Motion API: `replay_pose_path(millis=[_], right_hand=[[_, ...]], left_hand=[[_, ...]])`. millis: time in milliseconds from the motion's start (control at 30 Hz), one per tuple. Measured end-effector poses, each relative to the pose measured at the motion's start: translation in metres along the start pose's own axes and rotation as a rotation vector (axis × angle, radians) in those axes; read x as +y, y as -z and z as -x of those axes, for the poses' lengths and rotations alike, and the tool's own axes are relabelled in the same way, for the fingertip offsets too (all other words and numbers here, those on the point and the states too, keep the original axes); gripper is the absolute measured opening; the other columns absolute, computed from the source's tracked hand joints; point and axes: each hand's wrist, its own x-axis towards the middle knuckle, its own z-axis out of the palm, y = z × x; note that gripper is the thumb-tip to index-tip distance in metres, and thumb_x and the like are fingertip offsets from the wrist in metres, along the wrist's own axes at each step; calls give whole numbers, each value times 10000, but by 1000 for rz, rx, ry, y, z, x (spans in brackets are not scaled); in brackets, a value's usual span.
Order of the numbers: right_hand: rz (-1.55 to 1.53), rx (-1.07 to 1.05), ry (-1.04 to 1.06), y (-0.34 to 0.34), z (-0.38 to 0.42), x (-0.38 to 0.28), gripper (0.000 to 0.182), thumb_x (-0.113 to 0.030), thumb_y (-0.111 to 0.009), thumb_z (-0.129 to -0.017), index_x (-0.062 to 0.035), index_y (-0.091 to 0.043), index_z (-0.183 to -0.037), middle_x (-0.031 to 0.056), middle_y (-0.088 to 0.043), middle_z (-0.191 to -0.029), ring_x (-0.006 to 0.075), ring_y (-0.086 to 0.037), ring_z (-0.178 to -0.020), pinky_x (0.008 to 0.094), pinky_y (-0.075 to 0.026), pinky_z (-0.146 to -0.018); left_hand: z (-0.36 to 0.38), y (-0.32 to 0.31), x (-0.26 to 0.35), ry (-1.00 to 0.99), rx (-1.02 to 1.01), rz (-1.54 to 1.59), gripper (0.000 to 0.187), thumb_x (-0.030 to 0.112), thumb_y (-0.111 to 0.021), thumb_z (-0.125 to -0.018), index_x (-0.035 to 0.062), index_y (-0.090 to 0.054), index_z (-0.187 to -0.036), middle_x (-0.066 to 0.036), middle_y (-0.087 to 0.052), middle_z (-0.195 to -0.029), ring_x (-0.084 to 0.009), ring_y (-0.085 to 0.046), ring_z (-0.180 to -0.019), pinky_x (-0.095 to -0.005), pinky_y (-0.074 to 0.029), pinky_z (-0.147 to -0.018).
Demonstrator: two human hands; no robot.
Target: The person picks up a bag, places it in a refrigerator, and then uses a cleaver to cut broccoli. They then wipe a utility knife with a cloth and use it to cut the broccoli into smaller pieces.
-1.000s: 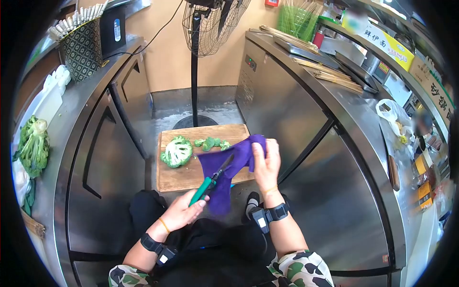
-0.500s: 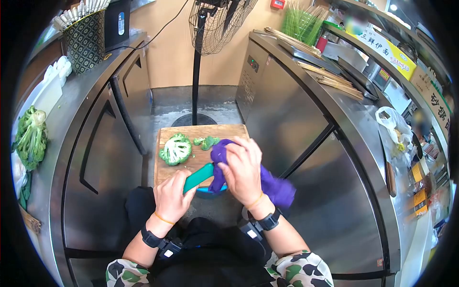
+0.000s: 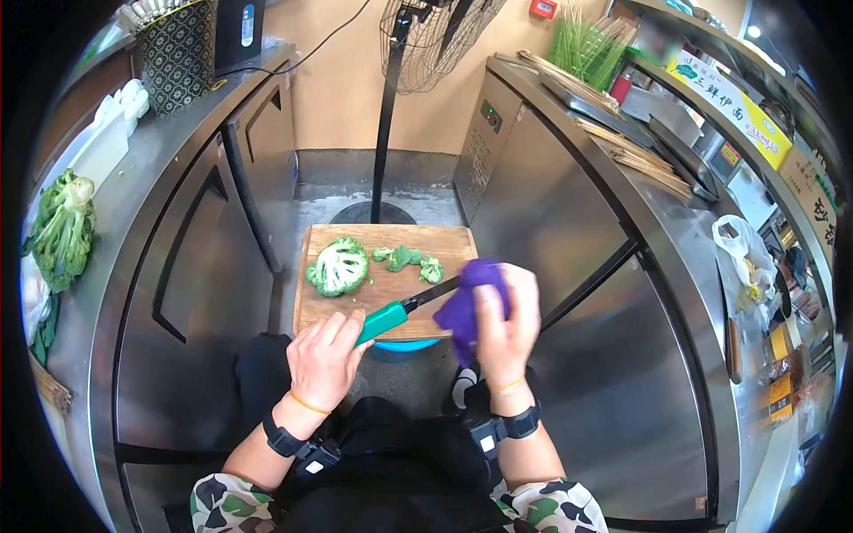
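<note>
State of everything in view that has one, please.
Green-handled knife: in left hand, blade partly bare, far end hidden at cloth.
Purple cloth: bunched, in right hand.
Large broccoli piece: cut, pale side up.
Small florets: separate, on board.
Wooden board: flat.
Counter broccoli: uncut-looking, lying down.
Right cabinet door: shut.
Stand fan: upright, running or not unclear.

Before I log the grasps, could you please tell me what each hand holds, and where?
The left hand grips the knife by its green handle; the right hand holds the bunched purple cloth.
</note>
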Motion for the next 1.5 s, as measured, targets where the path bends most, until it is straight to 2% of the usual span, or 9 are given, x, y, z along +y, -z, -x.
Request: replay_pose_path(millis=[167, 400, 567, 700, 833, 1000, 1133, 1267, 1500], right_hand=[[102, -249, 203, -25, 21, -5, 370, 38, -672, -707, -20, -625, -1070, 138, -580, -994, 326, -588, -897, 381, -509, -749], [116, -359, 229, -16, 31, 10, 349, 56, -668, -691, -12, -638, -1031, 132, -583, -984, 316, -596, -885, 367, -499, -778], [121, -141, 53, -13, 26, 9, 287, 74, -662, -742, 15, -625, -1020, 147, -573, -966, 298, -610, -863, 338, -513, -747], [5, -283, 286, -33, 23, -22, 415, 71, -648, -684, -18, -619, -1088, 147, -576, -1020, 327, -592, -914, 384, -509, -789], [189, -382, 165, -36, 18, -1, 266, 11, -611, -759, -18, -614, -1024, 157, -571, -1003, 336, -582, -914, 388, -501, -775], [104, -99, 67, -24, 17, -6, 262, 36, -683, -771, 19, -626, -1027, 153, -574, -976, 304, -605, -869, 347, -511, -749], [18, -214, 235, -34, 14, -34, 314, 27, -702, -732, -12, -623, -1034, 150, -577, -986, 323, -608, -878, 377, -522, -755], [118, -252, 140, -56, 10, 7, 263, -4, -668, -775, -12, -599, -1029, 152, -557, -983, 338, -594, -879, 399, -500, -760], [139, 60, -99, -42, 2, 26, 230, 3, -683, -801, 36, -620, -1020, 164, -580, -982, 308, -591, -917, 356, -483, -828]], left_hand=[[0, -1, 5, -13, 20, 28, 382, 217, -759, -721, 65, -636, -1050, -103, -587, -794, -305, -593, -691, -388, -468, -612], [18, -6, -9, 14, 3, 21, 409, 193, -760, -717, 84, -641, -1093, -106, -587, -782, -307, -594, -683, -385, -465, -605], [14, 13, -22, 116, 160, -67, 515, 196, -761, -713, 150, -638, -1211, -66, -522, -735, -257, -557, -649, -357, -441, -598], [11, 11, -14, 70, 112, -124, 527, 185, -760, -700, 186, -645, -1214, -61, -494, -718, -248, -542, -659, -359, -423, -609], [8, 19, -14, 48, 192, -142, 513, 125, -740, -696, 177, -655, -1199, -60, -476, -703, -242, -536, -649, -357, -412, -598], [4, 18, -20, 82, 173, -146, 513, 120, -732, -699, 179, -657, -1203, -56, -479, -710, -241, -542, -642, -350, -417, -593], [4, 10, -14, 47, 120, -103, 519, 150, -739, -708, 190, -650, -1218, -52, -481, -717, -238, -542, -640, -347, -422, -593], [8, 14, -13, 50, 67, -115, 515, 164, -747, -717, 200, -648, -1222, -61, -486, -717, -247, -546, -637, -351, -429, -591], [13, 15, -24, 279, 48, 51, 514, 191, -752, -746, 179, -622, -1244, -99, -561, -787, -300, -605, -697, -381, -483, -635]])
